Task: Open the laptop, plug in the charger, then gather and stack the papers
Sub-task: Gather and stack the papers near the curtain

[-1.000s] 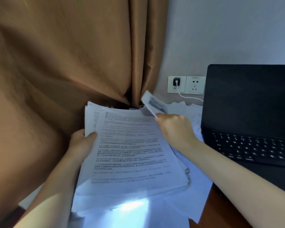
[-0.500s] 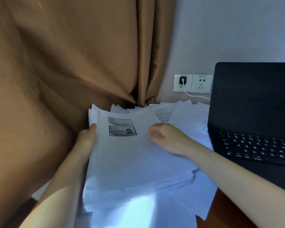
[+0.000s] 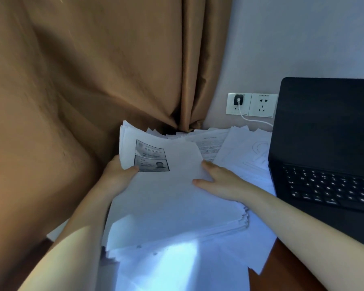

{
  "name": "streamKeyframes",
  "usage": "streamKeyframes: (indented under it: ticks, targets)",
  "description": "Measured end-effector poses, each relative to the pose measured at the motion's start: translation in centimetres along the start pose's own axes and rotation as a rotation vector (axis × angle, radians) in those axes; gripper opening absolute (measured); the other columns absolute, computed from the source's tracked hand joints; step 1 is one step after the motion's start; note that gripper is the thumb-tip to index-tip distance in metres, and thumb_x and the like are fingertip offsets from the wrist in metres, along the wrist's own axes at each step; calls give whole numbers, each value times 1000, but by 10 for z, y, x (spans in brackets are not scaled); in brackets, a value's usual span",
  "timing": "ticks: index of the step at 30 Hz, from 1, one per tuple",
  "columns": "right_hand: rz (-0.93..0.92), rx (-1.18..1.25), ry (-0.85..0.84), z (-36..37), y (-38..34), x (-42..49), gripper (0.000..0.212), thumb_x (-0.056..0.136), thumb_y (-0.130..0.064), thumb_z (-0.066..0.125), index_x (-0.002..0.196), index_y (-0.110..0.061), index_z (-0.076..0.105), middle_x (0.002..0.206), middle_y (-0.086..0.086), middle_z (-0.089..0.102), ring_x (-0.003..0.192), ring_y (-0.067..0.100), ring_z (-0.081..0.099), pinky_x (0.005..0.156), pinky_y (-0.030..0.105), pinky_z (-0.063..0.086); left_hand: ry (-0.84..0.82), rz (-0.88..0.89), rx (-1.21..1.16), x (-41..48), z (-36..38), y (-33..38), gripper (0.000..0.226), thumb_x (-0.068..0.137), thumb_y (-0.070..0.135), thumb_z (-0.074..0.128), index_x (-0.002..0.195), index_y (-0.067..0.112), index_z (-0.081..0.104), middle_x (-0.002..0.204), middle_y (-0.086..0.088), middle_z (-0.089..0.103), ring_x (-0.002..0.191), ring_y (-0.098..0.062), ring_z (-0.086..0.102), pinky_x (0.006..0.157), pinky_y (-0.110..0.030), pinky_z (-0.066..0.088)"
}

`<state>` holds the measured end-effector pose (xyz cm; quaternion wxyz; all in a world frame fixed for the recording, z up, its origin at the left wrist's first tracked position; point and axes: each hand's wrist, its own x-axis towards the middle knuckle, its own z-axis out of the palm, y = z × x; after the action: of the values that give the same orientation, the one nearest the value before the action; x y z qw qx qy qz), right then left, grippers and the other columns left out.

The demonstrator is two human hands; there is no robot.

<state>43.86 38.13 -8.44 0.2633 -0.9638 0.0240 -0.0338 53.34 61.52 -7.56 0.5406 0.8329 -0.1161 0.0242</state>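
A thick stack of white papers (image 3: 172, 198) lies tilted in the middle, its top sheet showing two printed ID-card copies. My left hand (image 3: 118, 175) grips the stack's left edge, thumb on top. My right hand (image 3: 221, 183) lies flat on the top sheet near its right edge, fingers spread. More loose papers (image 3: 240, 152) lie behind and under the stack. The black laptop (image 3: 328, 143) stands open at the right, screen dark. A black charger (image 3: 238, 100) sits in the wall socket, its white cable running toward the laptop.
A brown curtain (image 3: 93, 80) hangs close on the left and behind the papers. A second wall socket (image 3: 263, 105) is unused. The brown desk (image 3: 286, 269) shows at the lower right. A bright patch of light falls on the lowest sheets.
My right hand laid a sheet with ID-card copies on top of the stack and now rests flat on it. My left hand kept holding the stack's left edge.
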Motion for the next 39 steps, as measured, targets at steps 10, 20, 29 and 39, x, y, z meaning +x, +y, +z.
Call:
streamKeyframes:
  ticks: [10,20,29,39]
  targets:
    - [-52,-113,6,-13,21,-44,27,92,-22,51,104,0,58,106,13,65,102,26,59,88,38,45,357,-169,-231,-37,-35,-7,35,94,10,53,127,1,54,124,-18,58,110,-34,57,79,-29,38]
    - [-163,-593,57,-23,5,-57,11,83,-25,54,87,-15,55,78,5,56,76,26,52,72,36,47,355,-337,-317,-44,-51,-10,44,91,25,59,129,5,54,127,-15,58,115,-33,54,82,-29,35]
    - [123,-131,685,-15,32,-30,44,90,-4,43,54,-22,26,53,-1,36,63,28,47,51,30,28,355,-224,-228,-44,-34,-10,36,96,11,50,130,-1,52,130,-21,55,117,-35,52,81,-28,34]
    - [-388,-363,625,-11,-57,-48,18,77,-9,46,72,-9,63,52,16,56,46,34,50,43,24,17,300,-202,-144,-33,-20,-11,32,94,12,47,118,-5,59,120,-24,60,109,-35,57,81,-32,40]
